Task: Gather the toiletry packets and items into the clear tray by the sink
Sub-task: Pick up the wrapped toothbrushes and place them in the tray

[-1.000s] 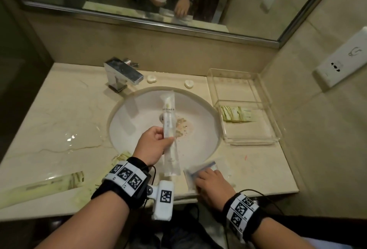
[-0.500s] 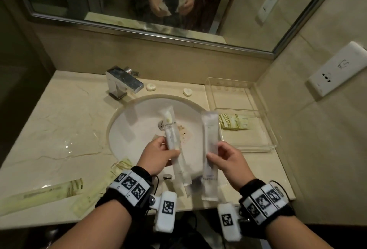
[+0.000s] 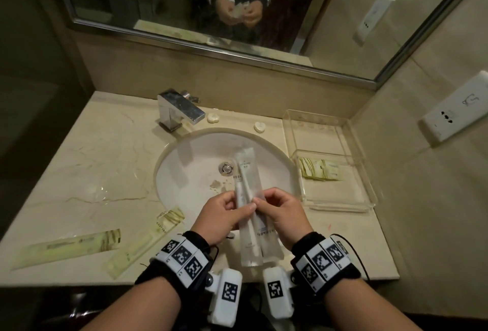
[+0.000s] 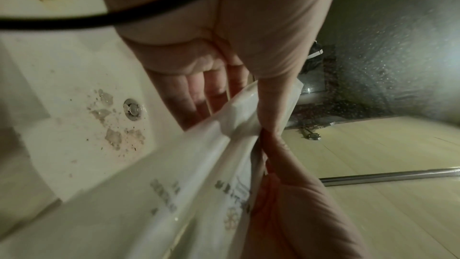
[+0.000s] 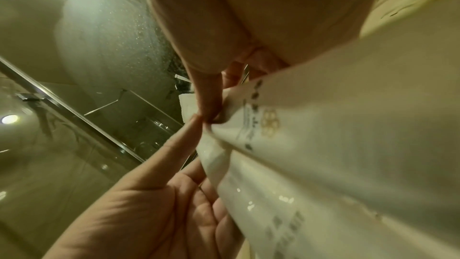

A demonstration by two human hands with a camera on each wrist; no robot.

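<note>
packets: print too blurred to read | hands: cover packet middles | wrist views: motion-blurred

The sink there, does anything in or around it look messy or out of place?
Yes. The sink basin has brownish blotches and specks beside the drain, clearer in the left wrist view. On the counter to its left, two long greenish packets lie scattered at angles, outside the clear tray, with a small wet patch nearby.
</note>
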